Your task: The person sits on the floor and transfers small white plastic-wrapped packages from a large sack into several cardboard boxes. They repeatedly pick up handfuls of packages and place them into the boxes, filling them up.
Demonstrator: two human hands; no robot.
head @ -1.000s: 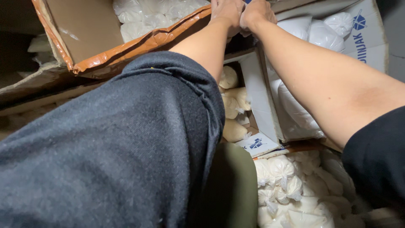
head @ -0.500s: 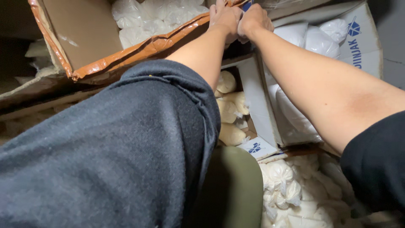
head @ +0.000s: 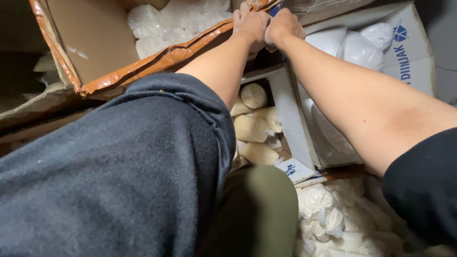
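Both hands, left (head: pixel 251 24) and right (head: pixel 283 26), close side by side on the brown cardboard box's tape-edged flap (head: pixel 157 62), with a small blue object (head: pixel 276 9) pinched between them.

Brown taped box flap (head: pixel 190 50), tilted, gripped at edge.

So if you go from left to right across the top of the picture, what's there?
Brown cardboard box with orange-taped edge → clear white-filled bags inside it → left hand → right hand → white cardboard box with blue print.

Hands (head: pixel 266 26) hide whatever they grip — fingertips cut off at top.
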